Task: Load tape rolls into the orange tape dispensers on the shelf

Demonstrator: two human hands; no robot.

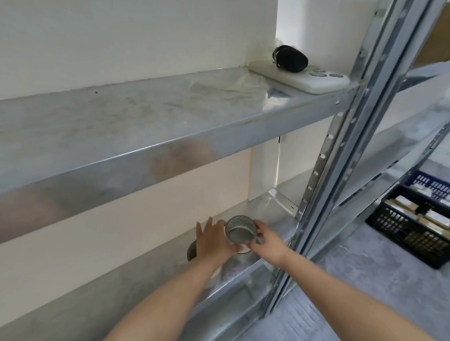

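Hands meet on one grey tape roll (240, 231): the right hand (268, 244) curls its fingers round it, and the left hand (213, 241) presses straight fingers against its side, just above the lower metal shelf (261, 207). A dark crate (412, 230) sits on the floor to the right.

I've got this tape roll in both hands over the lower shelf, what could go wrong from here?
The tape roll is pinched at its rim by the right hand, left hand flat against it, so it may slip onto the lower shelf. Another round object, half hidden behind the left hand, could get knocked. No orange dispenser is in view.
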